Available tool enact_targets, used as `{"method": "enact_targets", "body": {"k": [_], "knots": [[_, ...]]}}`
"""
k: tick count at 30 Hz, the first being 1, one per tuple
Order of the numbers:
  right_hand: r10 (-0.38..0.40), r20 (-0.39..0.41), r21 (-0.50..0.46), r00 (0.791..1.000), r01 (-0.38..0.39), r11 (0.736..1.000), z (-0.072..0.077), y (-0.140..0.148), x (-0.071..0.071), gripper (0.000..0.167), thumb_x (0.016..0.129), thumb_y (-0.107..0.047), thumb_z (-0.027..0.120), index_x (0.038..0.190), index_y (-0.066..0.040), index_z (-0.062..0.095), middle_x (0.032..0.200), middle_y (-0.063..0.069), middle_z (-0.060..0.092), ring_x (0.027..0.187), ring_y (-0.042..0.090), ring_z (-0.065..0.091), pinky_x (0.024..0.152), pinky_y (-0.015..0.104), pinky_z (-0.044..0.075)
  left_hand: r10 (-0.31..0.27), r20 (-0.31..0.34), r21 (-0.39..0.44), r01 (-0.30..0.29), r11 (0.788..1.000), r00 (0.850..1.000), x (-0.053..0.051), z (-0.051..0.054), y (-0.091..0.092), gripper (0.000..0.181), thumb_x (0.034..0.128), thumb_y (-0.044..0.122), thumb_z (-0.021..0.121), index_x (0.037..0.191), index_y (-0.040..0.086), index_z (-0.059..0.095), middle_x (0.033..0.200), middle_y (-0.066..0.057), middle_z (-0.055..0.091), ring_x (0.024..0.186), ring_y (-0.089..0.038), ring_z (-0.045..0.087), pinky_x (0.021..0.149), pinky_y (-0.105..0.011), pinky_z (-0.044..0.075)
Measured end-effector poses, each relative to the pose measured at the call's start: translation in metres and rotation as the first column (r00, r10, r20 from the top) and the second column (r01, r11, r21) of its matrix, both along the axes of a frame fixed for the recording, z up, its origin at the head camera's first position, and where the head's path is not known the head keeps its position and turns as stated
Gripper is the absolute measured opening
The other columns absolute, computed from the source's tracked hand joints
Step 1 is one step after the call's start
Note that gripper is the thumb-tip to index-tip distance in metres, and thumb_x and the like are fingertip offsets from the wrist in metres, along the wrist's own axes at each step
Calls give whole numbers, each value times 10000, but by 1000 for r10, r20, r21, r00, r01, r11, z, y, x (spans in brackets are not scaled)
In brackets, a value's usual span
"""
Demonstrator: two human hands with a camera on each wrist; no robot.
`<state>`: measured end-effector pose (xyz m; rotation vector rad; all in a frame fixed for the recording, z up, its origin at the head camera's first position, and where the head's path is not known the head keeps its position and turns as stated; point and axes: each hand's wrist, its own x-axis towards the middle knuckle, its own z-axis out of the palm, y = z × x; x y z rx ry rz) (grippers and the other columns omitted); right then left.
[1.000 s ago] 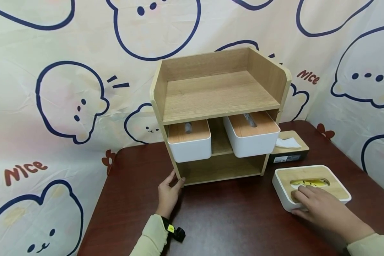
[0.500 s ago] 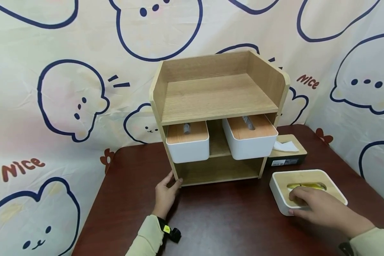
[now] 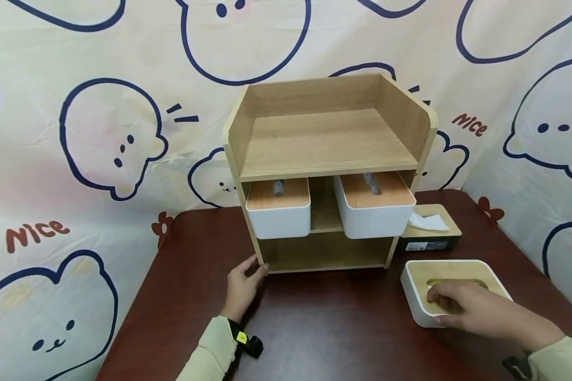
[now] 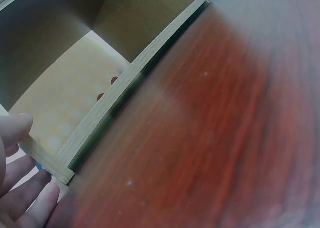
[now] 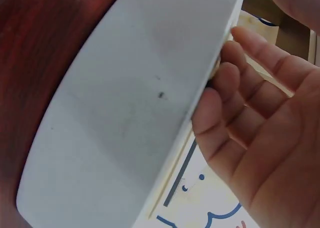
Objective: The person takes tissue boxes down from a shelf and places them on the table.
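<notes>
Box with smooth white walls, rounded corners and a pale wood-grain lid [image 3: 450, 269] sits on the glossy reddish-brown desk [image 3: 333, 317], to the right of a light wood-grain shelf unit [image 3: 330, 140] and nearer the person. The right hand [image 3: 486, 312] covers much of the lid's long slot [image 3: 481, 283]. Its fingers are bent close together there, the thumb apart from them; whether they grip anything inside cannot be told. The left hand [image 3: 243, 286] pinches the foot of the unit's left side panel, thumb on one side, fingers on the other. Two white drawer-like containers with wood-grain tops [image 3: 278, 222] jut from the middle level, with a gap between them. Only the right wrist view shows a tiny dark speck [image 5: 161, 95] on the box's white wall. Only the left wrist view shows two reddish-brown spots [image 4: 115, 80] on a pale surface beyond the lower compartment.
</notes>
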<state>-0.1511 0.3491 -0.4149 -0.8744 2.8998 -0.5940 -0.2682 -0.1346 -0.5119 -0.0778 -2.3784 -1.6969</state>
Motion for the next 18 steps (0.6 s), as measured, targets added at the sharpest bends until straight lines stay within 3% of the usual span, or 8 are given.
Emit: {"method": "enact_targets", "body": {"k": [5,9,13,16,18], "knots": [[54,96,-72,994,-47,996,1,0,-2,239,867,-367,743,1021,-249,603,800,-177,502,707,-21,484,592,205,398,10,24,-4,-10,1000,1000,6,-2,-6,518,853,429,747,1294,176,649,1264,-11,624,1278,-209,479,1041,-497,373],[120,208,-194,971,-79,978,3,4,-5,198,911,-272,709,1064,-209,601,812,-144,537,711,22,529,573,217,442,-5,39,2,5,1000,999,9,-1,-7,532,864,434,734,1314,169,632,1285,-7,610,1292,-200,462,1051,-498,362],[163,195,-254,967,-111,961,10,9,-12,185,922,-163,695,1087,-164,610,836,-133,570,742,53,562,583,228,481,-9,35,4,9,1000,999,7,0,-6,508,870,414,734,1310,179,636,1286,3,610,1287,-192,468,1038,-487,381],[76,129,-233,989,-44,972,18,9,-18,159,914,-168,705,1058,-162,637,846,-141,586,759,54,560,602,231,480,-15,27,4,15,1000,1000,6,1,-3,498,870,407,736,1306,187,639,1294,12,605,1286,-193,471,1026,-480,397],[-28,79,-238,997,46,970,22,9,-20,141,907,-172,713,1034,-157,653,832,-126,595,732,65,555,581,237,470,-14,25,6,14,1000,1000,5,1,0,491,865,405,742,1298,194,645,1294,15,606,1281,-197,477,1014,-478,410]]}}
